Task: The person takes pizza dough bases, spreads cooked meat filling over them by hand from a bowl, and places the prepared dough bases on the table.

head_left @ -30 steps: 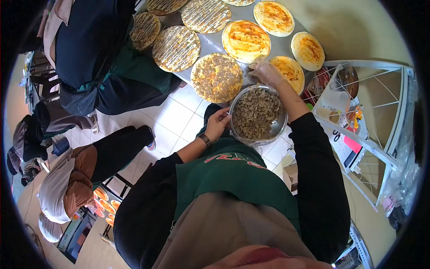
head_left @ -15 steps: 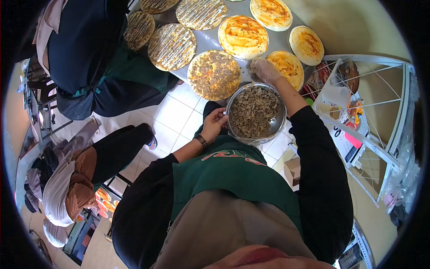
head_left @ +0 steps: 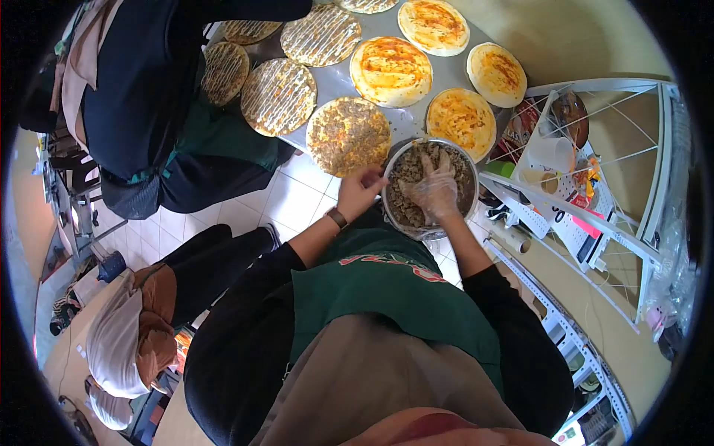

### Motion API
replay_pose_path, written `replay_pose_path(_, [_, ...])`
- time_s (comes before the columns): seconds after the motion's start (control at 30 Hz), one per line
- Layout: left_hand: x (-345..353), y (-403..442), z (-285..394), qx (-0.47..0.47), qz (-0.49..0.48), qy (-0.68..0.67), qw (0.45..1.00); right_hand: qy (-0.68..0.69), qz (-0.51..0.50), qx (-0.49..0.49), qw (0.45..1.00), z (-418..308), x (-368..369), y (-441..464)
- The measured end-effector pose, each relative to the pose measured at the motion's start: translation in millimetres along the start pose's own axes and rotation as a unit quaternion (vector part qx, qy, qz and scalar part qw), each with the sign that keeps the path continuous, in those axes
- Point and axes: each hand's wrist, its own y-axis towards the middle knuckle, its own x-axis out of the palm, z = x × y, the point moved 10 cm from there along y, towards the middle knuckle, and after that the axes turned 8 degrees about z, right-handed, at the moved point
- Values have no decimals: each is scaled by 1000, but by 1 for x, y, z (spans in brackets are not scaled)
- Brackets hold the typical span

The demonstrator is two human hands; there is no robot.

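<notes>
A round metal bowl (head_left: 388, 207) of crumbly brown cooked minced filling (head_left: 407, 175) sits in front of my apron, against the table's near edge. My left hand (head_left: 361, 193), bare with a band at its wrist, has its fingertips at the bowl's left rim. Inside the bowl, my right hand (head_left: 435, 192) wears a clear plastic glove; its fingers are spread and pushed into the filling, tips partly buried. Just beyond the left hand lies a round flatbread (head_left: 349, 136) covered with the same brown filling. A flatbread with orange-red sauce (head_left: 461, 123) lies behind the bowl's right side.
More sauced flatbreads (head_left: 391, 72) and several with white drizzle (head_left: 279, 97) lie on the grey metal table (head_left: 327, 78). A co-worker in dark clothes (head_left: 134, 97) stands at the left. Another person (head_left: 123, 338) is behind. A white wire rack (head_left: 617, 160) with packets stands at the right.
My right hand has come from the table beyond the bowl down into the filling, its fingers spreading. My left hand remains by the left rim. The view has shifted slightly.
</notes>
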Motion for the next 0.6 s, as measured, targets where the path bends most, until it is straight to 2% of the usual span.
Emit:
replay_pose_path(0.03, [-10,12,35,140,55,123,981,-25,0,-2,1000,-2,5,0])
replay_pose_path(0.1, [-38,55,55,154,136,92,974,-45,19,-27,998,0,20,2])
replay_pose_path(0.13, [-45,82,63,75,127,15,989,-41,17,-22,999,12,37,4])
replay_pose_path(0.17, [-59,119,58,134,174,-32,975,1,29,-43,999,20,52,8])
replay_pose_path(0.23, [-66,168,52,-60,143,-86,984,43,42,-57,997,31,76,19])
replay_pose_path(0.27, [-63,198,28,-145,110,-79,980,233,38,48,971,53,86,28])
replay_pose_path(0.3, [-57,207,33,-178,99,-115,972,412,35,150,898,69,94,28])
replay_pose_path(0.33, [-50,214,36,-212,89,-150,962,412,39,159,897,74,92,25])
replay_pose_path(0.4, [-52,233,24,-271,61,-146,949,259,74,10,963,51,58,22])
replay_pose_path(0.43, [-54,241,18,-280,61,-151,946,259,74,17,963,52,49,23])
replay_pose_path(0.47, [-54,239,17,-311,85,-159,933,230,-20,56,971,55,63,22])
replay_pose_path(0.5, [-51,239,15,-328,61,-168,928,200,-114,95,969,59,77,17])
replay_pose_path(0.53, [-49,238,17,-344,36,-176,922,201,-113,102,968,59,71,16])
replay_pose_path(0.6, [-46,246,15,-340,23,-175,924,44,-151,90,983,61,64,6])
